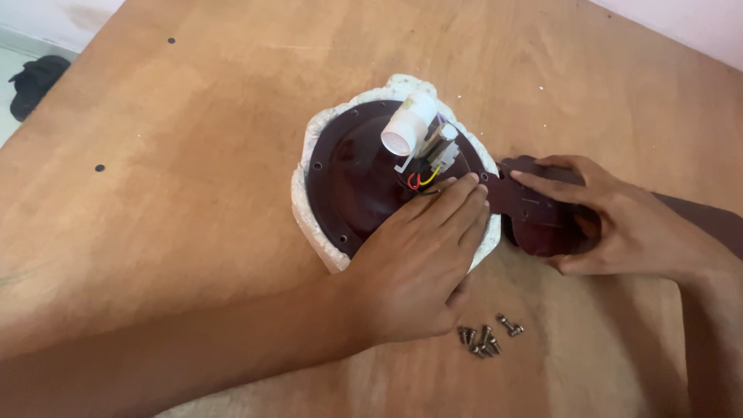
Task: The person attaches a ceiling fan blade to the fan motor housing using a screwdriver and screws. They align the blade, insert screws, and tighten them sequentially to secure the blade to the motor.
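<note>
Maroon motor [364, 174] sits in foam [309, 209] mid-surface, left hand [422, 263] flat on it for steadiness, right hand [611, 228] clamped on blade bracket [534, 217], screws [484, 337] near.

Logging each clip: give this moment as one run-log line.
left hand: flat on dark round motor housing | right hand: holds blade bracket against housing rim | screws: loose on wooden table

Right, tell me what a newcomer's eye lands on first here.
First the dark round motor in its white foam cradle at the middle of the wooden table, with a white cylinder and coloured wires on top. The left hand lies flat on it, while the right hand holds a dark blade bracket against its edge. Loose screws lie nearer the viewer.
</note>
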